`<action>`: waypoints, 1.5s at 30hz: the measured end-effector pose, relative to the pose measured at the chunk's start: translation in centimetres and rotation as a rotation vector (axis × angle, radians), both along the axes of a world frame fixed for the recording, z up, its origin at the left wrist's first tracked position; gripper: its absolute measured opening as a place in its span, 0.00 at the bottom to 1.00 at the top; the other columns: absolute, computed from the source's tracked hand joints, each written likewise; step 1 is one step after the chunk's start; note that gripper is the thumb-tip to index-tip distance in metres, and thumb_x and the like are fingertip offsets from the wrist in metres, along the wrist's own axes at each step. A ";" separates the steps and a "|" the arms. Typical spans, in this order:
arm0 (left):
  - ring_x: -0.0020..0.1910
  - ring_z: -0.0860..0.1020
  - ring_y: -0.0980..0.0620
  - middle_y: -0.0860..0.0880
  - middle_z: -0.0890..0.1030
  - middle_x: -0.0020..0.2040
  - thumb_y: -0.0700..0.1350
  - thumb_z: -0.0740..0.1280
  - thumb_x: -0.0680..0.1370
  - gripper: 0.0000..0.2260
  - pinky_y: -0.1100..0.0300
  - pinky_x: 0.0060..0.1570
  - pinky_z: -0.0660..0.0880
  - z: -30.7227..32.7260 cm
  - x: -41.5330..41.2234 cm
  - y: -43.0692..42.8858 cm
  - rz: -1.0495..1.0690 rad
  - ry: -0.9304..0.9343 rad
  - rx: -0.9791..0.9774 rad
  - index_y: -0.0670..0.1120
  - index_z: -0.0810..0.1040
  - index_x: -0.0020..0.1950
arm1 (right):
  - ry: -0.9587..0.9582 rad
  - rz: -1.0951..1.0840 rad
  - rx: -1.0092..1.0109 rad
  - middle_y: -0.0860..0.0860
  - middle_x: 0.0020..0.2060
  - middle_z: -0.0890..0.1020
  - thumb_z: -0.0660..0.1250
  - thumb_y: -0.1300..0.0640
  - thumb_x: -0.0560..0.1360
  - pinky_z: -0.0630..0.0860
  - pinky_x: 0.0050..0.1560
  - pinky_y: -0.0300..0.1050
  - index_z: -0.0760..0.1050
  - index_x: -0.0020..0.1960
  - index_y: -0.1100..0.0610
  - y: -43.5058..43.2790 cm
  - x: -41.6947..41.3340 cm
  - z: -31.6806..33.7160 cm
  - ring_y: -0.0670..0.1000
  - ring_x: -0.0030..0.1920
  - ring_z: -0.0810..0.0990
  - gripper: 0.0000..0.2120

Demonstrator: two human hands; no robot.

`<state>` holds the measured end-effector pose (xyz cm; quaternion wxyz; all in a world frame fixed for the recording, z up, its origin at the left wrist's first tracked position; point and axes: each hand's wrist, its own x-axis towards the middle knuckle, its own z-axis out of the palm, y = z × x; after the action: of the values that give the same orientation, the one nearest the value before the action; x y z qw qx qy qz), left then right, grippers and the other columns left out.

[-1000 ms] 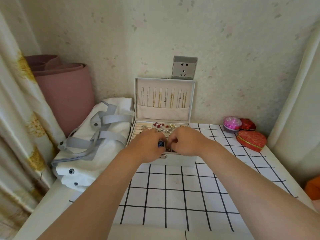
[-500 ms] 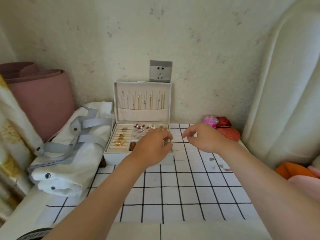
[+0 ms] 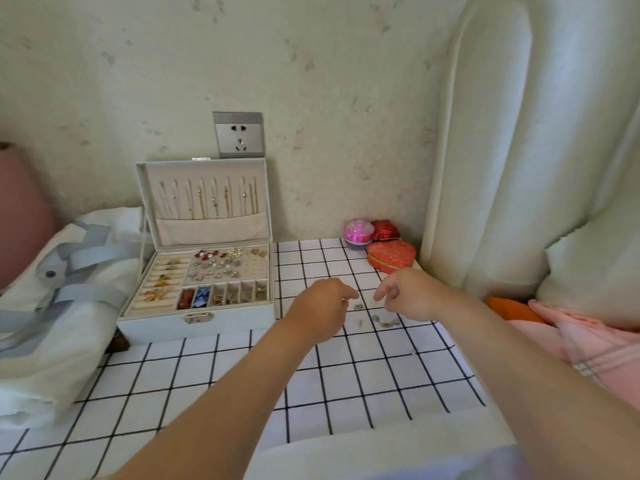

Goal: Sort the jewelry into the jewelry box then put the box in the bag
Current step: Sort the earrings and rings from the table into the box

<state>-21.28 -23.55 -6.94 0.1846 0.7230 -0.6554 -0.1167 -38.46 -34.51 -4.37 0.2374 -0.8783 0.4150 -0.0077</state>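
White bag (image 3: 69,306) with grey straps is laid flat at 9 o'clock of the jewelry box (image 3: 197,322), touching its left side. The box is set open on the checked desk (image 3: 346,375), with its lid (image 3: 204,199) upright against the wall under a socket (image 3: 239,135). Necklaces are hung in the lid. Rings, earrings and red and blue pieces are seen in the tray.

Left grip (image 3: 322,306) is held at 3 o'clock of the box, fingers curled. Whether anything is pinched cannot be told. Loose jewelry (image 3: 382,321) is scattered on the desk between and just below both grips.

Right grip (image 3: 410,296) is held over it, fingertips bunched and pointed down. What it holds, if anything, cannot be told. A red heart box (image 3: 391,256) and a pink round box (image 3: 359,231) are seen at its 12 o'clock, by the wall.
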 end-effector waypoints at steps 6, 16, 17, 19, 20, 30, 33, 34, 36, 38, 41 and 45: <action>0.61 0.73 0.49 0.53 0.79 0.62 0.41 0.60 0.82 0.17 0.49 0.56 0.75 -1.5 -0.5 -0.7 -0.073 -0.138 0.009 0.55 0.77 0.67 | 0.002 0.021 0.059 0.41 0.40 0.78 0.73 0.61 0.73 0.72 0.40 0.30 0.84 0.55 0.51 -0.3 -0.1 -0.4 0.43 0.43 0.78 0.12; 0.55 0.74 0.55 0.57 0.80 0.53 0.45 0.64 0.80 0.09 0.56 0.52 0.75 -1.7 0.0 -0.1 -0.015 -0.083 -0.047 0.56 0.83 0.53 | 0.005 0.108 0.092 0.41 0.37 0.82 0.76 0.61 0.70 0.76 0.43 0.36 0.86 0.45 0.50 -0.2 1.1 -0.7 0.42 0.39 0.80 0.08; 0.54 0.75 0.55 0.57 0.80 0.52 0.45 0.64 0.80 0.09 0.56 0.53 0.76 -1.7 0.1 -0.1 -0.011 -0.069 -0.046 0.56 0.83 0.52 | 0.009 0.111 0.096 0.43 0.37 0.83 0.76 0.62 0.70 0.77 0.43 0.37 0.85 0.44 0.50 -0.2 1.2 -0.8 0.43 0.39 0.81 0.07; 0.52 0.76 0.55 0.57 0.80 0.51 0.44 0.64 0.80 0.10 0.56 0.53 0.76 -1.8 0.0 0.0 -0.006 -0.032 -0.039 0.56 0.83 0.52 | 0.034 0.117 0.097 0.47 0.39 0.85 0.75 0.62 0.70 0.80 0.46 0.41 0.85 0.43 0.53 -0.1 1.5 -0.8 0.44 0.39 0.81 0.06; 0.52 0.76 0.55 0.57 0.81 0.52 0.43 0.64 0.80 0.10 0.56 0.53 0.76 -1.9 0.0 0.1 -0.005 -0.014 -0.039 0.56 0.83 0.53 | 0.050 0.121 0.096 0.48 0.40 0.86 0.75 0.63 0.70 0.81 0.48 0.43 0.86 0.44 0.55 -0.1 1.5 -0.7 0.44 0.38 0.81 0.05; 0.46 0.78 0.59 0.60 0.81 0.49 0.43 0.66 0.79 0.11 0.60 0.52 0.77 -0.5 -0.2 -0.5 0.042 0.256 -0.090 0.54 0.80 0.58 | -0.186 -0.008 0.197 0.49 0.36 0.85 0.76 0.59 0.72 0.78 0.36 0.41 0.84 0.39 0.52 -0.1 1.4 -0.1 0.46 0.30 0.79 0.04; 0.45 0.79 0.60 0.58 0.84 0.50 0.42 0.68 0.78 0.11 0.65 0.50 0.75 0.6 -0.2 -0.8 0.050 0.401 -0.116 0.54 0.80 0.58 | -0.360 -0.085 0.233 0.43 0.26 0.80 0.77 0.60 0.70 0.73 0.31 0.37 0.84 0.40 0.54 0.1 1.7 0.5 0.46 0.25 0.74 0.04; 0.46 0.80 0.59 0.58 0.85 0.48 0.42 0.69 0.77 0.11 0.64 0.50 0.76 0.9 -0.2 -0.8 0.051 0.432 -0.123 0.56 0.80 0.56 | -0.405 -0.101 0.251 0.43 0.25 0.79 0.78 0.61 0.70 0.72 0.30 0.37 0.84 0.41 0.56 0.2 1.8 0.6 0.46 0.24 0.73 0.03; 0.46 0.81 0.59 0.58 0.85 0.45 0.43 0.71 0.76 0.11 0.63 0.48 0.77 1.2 -0.2 -0.9 0.075 0.453 -0.129 0.58 0.80 0.53 | -0.481 -0.125 0.281 0.49 0.28 0.81 0.78 0.62 0.70 0.70 0.28 0.36 0.84 0.43 0.59 0.3 2.0 0.8 0.46 0.23 0.72 0.04; 0.44 0.81 0.60 0.57 0.85 0.42 0.44 0.73 0.75 0.08 0.64 0.47 0.77 1.1 0.1 -1.0 0.116 0.441 -0.146 0.55 0.82 0.53 | -0.541 -0.146 0.312 0.56 0.37 0.85 0.78 0.62 0.70 0.70 0.26 0.35 0.83 0.46 0.59 0.4 2.3 1.0 0.46 0.23 0.72 0.06; 0.39 0.80 0.61 0.57 0.84 0.39 0.46 0.74 0.74 0.06 0.67 0.42 0.74 0.8 0.3 -0.9 0.161 0.438 -0.184 0.52 0.85 0.50 | -0.573 -0.141 0.348 0.57 0.43 0.86 0.77 0.64 0.71 0.73 0.27 0.37 0.81 0.48 0.56 0.5 2.6 1.1 0.48 0.24 0.73 0.09; 0.40 0.80 0.61 0.57 0.84 0.39 0.50 0.74 0.75 0.04 0.66 0.42 0.75 0.3 0.5 -0.2 0.181 0.393 -0.174 0.53 0.85 0.48 | -0.497 -0.091 0.335 0.55 0.43 0.87 0.75 0.63 0.72 0.74 0.30 0.37 0.80 0.54 0.57 0.9 2.9 0.9 0.48 0.24 0.75 0.12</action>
<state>-20.73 -23.76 -6.65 0.3801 0.7236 -0.5468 -0.1812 -35.59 -33.66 -3.48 0.4726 -0.7786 0.3786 -0.1645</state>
